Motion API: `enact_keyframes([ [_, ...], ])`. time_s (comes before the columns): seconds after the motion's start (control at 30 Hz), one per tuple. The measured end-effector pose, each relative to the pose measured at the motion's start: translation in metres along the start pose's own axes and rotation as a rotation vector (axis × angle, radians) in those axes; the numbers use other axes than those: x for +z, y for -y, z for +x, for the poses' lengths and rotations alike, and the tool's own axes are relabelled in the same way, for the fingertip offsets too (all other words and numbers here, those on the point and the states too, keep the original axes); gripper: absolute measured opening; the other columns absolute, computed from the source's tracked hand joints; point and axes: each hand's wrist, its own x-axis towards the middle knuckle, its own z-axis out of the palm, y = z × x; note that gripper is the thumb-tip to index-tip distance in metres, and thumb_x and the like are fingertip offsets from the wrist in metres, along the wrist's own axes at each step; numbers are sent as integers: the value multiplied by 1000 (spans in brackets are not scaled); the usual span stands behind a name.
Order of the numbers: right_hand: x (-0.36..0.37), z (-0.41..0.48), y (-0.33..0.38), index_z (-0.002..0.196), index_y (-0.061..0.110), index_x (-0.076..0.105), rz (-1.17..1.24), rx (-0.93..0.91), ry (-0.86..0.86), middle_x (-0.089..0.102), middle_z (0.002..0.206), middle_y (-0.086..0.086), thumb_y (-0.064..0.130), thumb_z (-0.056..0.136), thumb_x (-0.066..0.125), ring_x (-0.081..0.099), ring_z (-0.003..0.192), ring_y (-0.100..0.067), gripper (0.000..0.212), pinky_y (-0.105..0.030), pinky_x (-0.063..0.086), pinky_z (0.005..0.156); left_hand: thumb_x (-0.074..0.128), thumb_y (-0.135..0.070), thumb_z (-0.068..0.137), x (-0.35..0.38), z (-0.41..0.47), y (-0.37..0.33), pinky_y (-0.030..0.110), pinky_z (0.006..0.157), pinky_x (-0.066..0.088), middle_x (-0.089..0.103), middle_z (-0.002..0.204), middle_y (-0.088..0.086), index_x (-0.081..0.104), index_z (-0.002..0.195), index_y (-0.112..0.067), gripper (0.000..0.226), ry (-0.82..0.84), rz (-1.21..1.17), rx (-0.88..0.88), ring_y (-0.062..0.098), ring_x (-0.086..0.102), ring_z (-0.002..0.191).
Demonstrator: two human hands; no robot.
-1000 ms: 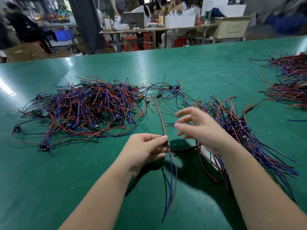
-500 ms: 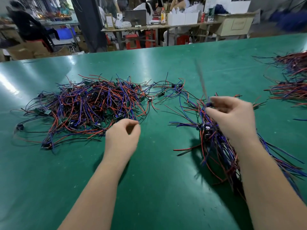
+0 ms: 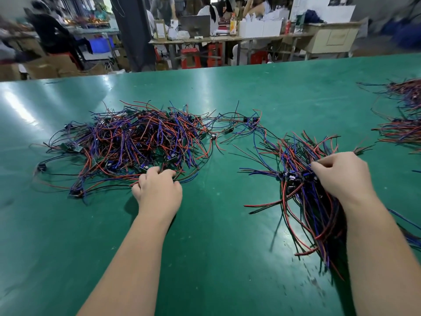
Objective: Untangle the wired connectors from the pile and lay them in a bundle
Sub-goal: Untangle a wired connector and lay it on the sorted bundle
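A tangled pile of red, blue and black wired connectors (image 3: 136, 142) lies on the green table (image 3: 216, 236) at the left. My left hand (image 3: 159, 190) is at the pile's near edge, its curled fingers closing on wires there; the fingertips are partly hidden among them. To the right lies the bundle of sorted wired connectors (image 3: 305, 201), black connector heads together, wires trailing toward me. My right hand (image 3: 341, 176) rests on the bundle's head end, its curled fingers pinching a connector against the others.
More wire bundles (image 3: 403, 128) lie at the table's far right edge. A few loose wires (image 3: 241, 124) string between pile and bundle. Beyond the table's far edge are workbenches (image 3: 227, 39), red stools and seated people.
My right hand carried the pulled-out connector to the right and lowered it onto the bundle. My left hand let go of it and moved forward to the pile's near edge.
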Motion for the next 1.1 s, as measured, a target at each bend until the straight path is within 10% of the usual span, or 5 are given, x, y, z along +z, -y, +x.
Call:
enact_keyframes([
  [0.3,9,-21,33,95,10,75,238,-225,-171,68,96,-11,9,82,60,61,91,-28,20,-30,42,84,56,-26,94,-4,10,6,35,77,20,71,91,-7,73,94,-31,17,-171,-32,0,21,59,92],
  [0.5,19,-29,42,93,10,75,297,-289,-106,66,93,-4,8,83,61,58,86,-19,18,-25,40,83,58,-43,92,-2,10,2,40,89,30,56,109,-1,68,95,-34,14,-128,58,18,26,47,107],
  [0.73,20,-34,49,87,20,74,624,-160,124,66,69,8,9,86,60,53,53,-1,18,-10,38,55,61,-22,91,-13,-14,-23,36,75,39,61,78,-8,61,83,-19,9,-384,-558,313,23,57,77],
  [0.9,22,-47,65,104,14,64,1174,29,710,72,77,-6,25,91,56,60,55,-14,19,-21,44,55,62,-26,86,-16,-45,-49,22,61,46,62,69,-14,63,79,-21,9,-164,-855,557,6,55,61],
  [1.1,25,-53,68,79,11,72,1155,-57,702,72,73,-11,25,68,69,53,60,-18,19,-18,42,53,61,-36,83,1,-64,-57,25,61,47,60,64,-10,61,72,-24,17,205,-670,832,8,55,60],
])
